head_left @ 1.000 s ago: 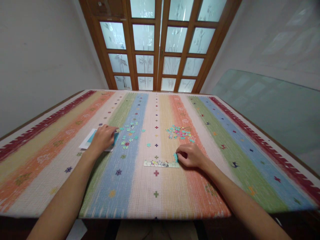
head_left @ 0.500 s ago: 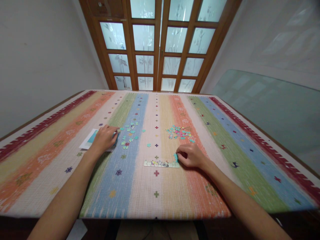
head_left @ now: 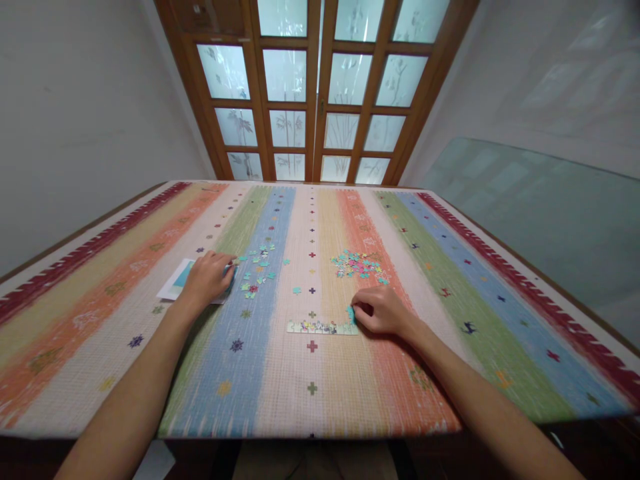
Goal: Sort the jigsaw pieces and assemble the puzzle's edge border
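Note:
My right hand (head_left: 380, 311) pinches a teal puzzle piece (head_left: 351, 314) at the right end of an assembled strip of puzzle pieces (head_left: 320, 327). The strip lies flat on the tablecloth, pale along its edge with a coloured pattern. My left hand (head_left: 207, 279) is over a picture card (head_left: 175, 283) and covers much of it. Its thumb and fingers are closed around a small pale-green bit, which looks like a puzzle piece (head_left: 235, 262), partly hidden. Just right of that hand lie loose green and teal puzzle pieces (head_left: 260, 270).
A denser pile of multicoloured puzzle pieces (head_left: 357, 265) lies beyond my right hand. Two single pieces, one of them a teal piece (head_left: 297, 290), lie between the groups. A striped tablecloth (head_left: 240, 387) covers the table. Wooden glass-paned doors (head_left: 315, 100) stand behind it.
Both hands stay almost where they were, with the teal piece still at the strip's right end. The whole view has shifted very slightly.

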A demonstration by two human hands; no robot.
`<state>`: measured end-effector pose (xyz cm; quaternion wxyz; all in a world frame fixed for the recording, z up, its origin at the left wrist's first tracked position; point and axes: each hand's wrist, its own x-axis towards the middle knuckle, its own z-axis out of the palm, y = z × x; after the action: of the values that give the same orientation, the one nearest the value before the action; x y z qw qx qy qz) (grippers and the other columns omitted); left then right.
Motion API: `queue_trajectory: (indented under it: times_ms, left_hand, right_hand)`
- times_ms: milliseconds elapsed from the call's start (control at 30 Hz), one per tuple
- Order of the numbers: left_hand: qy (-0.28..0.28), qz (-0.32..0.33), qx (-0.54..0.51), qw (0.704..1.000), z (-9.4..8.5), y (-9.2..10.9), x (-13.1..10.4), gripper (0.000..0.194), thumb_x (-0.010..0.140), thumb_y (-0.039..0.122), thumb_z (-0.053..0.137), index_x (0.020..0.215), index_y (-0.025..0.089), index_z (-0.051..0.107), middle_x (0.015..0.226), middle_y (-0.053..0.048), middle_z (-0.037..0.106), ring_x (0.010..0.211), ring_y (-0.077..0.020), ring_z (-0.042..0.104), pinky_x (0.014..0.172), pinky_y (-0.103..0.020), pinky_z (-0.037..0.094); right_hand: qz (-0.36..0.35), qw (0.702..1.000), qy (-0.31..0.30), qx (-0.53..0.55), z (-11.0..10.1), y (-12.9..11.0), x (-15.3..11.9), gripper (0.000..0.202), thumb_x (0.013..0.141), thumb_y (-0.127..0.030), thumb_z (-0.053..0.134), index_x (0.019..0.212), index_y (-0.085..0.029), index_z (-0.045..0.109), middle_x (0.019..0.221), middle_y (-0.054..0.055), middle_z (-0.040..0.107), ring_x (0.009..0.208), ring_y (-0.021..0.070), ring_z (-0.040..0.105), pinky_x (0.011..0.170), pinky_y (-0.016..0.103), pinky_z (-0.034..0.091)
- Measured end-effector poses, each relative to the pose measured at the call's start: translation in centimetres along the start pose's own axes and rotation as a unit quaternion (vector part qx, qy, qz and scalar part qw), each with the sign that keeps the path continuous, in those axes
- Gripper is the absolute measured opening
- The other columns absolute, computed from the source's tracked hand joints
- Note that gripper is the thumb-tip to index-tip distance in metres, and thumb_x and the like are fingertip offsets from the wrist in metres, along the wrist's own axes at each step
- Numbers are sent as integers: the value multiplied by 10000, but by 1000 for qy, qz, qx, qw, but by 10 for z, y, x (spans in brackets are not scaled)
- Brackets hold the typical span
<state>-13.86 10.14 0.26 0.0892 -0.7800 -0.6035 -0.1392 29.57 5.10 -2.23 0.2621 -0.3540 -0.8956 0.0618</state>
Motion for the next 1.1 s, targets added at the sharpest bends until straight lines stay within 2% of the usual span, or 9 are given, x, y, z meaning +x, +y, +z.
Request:
queue_trajectory:
  times_ms: [200,367,567,700,867,1100]
  left_hand:
    - [-7,12,4,1000,3,0,0,386,920,320,436,1111,160,731,1069,-163,755,1074,-359,645,947,-495,512]
    - [7,15,-36,999,8,-2,3,380,931,366,442,1100,169,719,1116,-146,753,1099,-337,639,1005,-498,496]
    - [6,-6,-86,996,13,1,17,432,929,388,443,1172,149,709,1181,-145,744,1129,-319,639,1032,-472,492]
    - [-26,0,-72,997,14,7,31,427,936,326,439,1237,177,702,1202,-129,747,1147,-308,637,1035,-458,488]
    - [-94,31,-20,995,14,20,44,472,894,135,406,1248,202,710,1240,-136,740,1135,-339,642,953,-478,503]
    - [-69,34,9,997,14,25,54,401,830,122,468,1075,217,770,1112,-146,760,1058,-353,645,858,-461,502]
  right_hand:
    - [10,1000,-4,-7,0,0,0,163,753,-164,543,693,-168,695,601,47,657,526,150,530,567,270,354]
    - [2,1000,8,-8,1,0,1,169,753,-163,535,680,-166,687,587,42,646,513,147,519,560,273,343]
    - [6,1000,11,-14,1,1,0,159,749,-162,542,664,-172,676,577,38,635,509,145,510,556,274,334]
    - [11,1000,15,-12,1,2,0,166,759,-166,543,671,-174,683,584,39,637,520,146,508,562,274,334]
    - [4,1000,20,-9,0,2,0,170,753,-159,535,680,-165,689,586,42,639,519,145,504,560,272,332]
    - [7,1000,13,-16,-1,2,0,181,771,-170,533,670,-167,683,581,41,630,515,140,492,560,269,332]
